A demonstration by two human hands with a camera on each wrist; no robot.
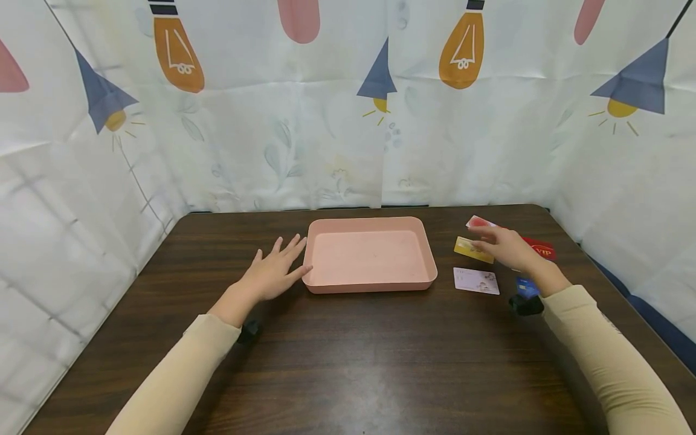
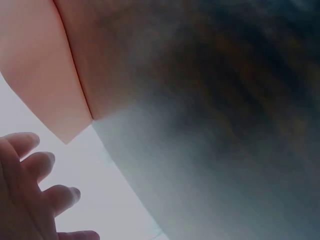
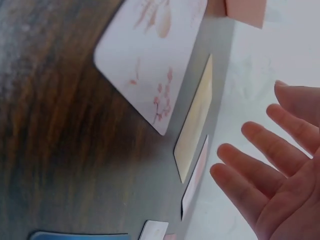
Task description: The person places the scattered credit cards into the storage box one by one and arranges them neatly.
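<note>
A shallow pink tray (image 1: 370, 287) lies at the middle of the table's far half. Beside its left edge, my left hand (image 1: 272, 272) has its fingers spread, thumb overlapping the rim in the head view. My right hand (image 1: 508, 249) hovers over a group of cards on the right, fingers loosely extended and holding nothing. Around it lie a yellow card (image 1: 470, 250), a pale flowered card (image 1: 476, 281), a red VIP card (image 1: 544, 249), a blue card (image 1: 525, 286) and a red-and-white card (image 1: 476, 221). The right wrist view shows the empty palm (image 3: 280, 205) facing the cards.
The dark wooden table (image 1: 348, 362) reaches back to a white patterned curtain (image 1: 326, 145), which also hangs along both sides. Dark wrist-worn devices show under both wrists, the right one (image 1: 525, 305) close to the blue card.
</note>
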